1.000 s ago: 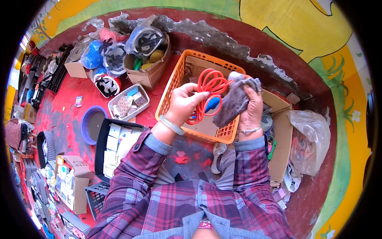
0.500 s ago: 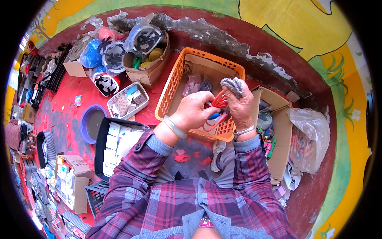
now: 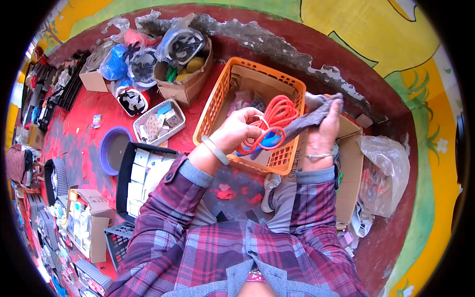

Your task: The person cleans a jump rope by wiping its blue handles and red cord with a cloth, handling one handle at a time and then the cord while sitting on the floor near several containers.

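Observation:
My left hand (image 3: 235, 131) pinches a coiled red jump rope (image 3: 282, 111) with blue handles, holding it above the orange plastic basket (image 3: 205, 111). A pale tie goes round the coil near my fingertips. In my right hand (image 3: 324, 131) is a grey cloth (image 3: 321, 106), gripped between thumb and fingers. One end of the cloth hangs down against the rope's blue handles. Cardboard and small wrapped things (image 3: 240, 101) lie inside the basket below.
An open cardboard box (image 3: 349, 173) with cords and a clear plastic bag (image 3: 386, 168) stand at right. Leftward are a white basket (image 3: 182, 119), a purple basin (image 3: 104, 153) and a black bin (image 3: 121, 188) of white boxes. Bagged helmets (image 3: 183, 47) fill the back left.
My right hand has moved right, and the bunched cloth is now stretched out. The red rope has come into fuller view, held by my left hand alone.

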`<state>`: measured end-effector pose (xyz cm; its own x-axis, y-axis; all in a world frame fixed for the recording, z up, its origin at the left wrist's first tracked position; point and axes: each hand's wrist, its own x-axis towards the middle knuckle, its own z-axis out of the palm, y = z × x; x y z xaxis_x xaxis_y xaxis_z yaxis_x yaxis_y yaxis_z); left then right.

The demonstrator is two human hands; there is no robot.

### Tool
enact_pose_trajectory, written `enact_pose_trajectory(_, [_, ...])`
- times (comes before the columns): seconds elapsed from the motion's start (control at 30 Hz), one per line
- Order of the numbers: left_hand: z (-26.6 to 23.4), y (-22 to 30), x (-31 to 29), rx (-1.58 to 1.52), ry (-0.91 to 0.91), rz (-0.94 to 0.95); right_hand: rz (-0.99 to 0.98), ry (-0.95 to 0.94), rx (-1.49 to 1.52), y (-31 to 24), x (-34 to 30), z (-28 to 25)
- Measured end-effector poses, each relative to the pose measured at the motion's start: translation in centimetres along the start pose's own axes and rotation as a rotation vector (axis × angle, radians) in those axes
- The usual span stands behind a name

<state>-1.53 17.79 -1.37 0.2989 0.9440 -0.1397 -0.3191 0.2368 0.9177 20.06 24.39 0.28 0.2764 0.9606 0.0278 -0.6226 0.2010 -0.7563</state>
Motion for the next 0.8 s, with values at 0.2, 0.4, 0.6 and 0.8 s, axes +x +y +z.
enact_pose_trajectory(0.2, [0.3, 0.0, 0.2, -0.06, 0.012, 0.024, -0.204, -0.268, -0.349, -0.8, -3.0, 2.8])
enact_pose_trajectory(0.4, [-0.3, -0.4, 0.6, 0.044, 0.13, 0.081, -0.025, -0.725, -0.611, 4.2, -5.0, 3.1])
enact_pose_trajectory(0.6, [-1.9, 0.3, 0.3, -0.097, 0.184, 0.154, -0.063, -0.999, -0.688, 4.0, -6.0, 4.0])
enact_pose_trajectory(0.8, [-2.1, 2.2, -0.3, -0.329, 0.087, 0.161, 0.124, -0.814, -0.285, 2.6, -5.7, 3.6])
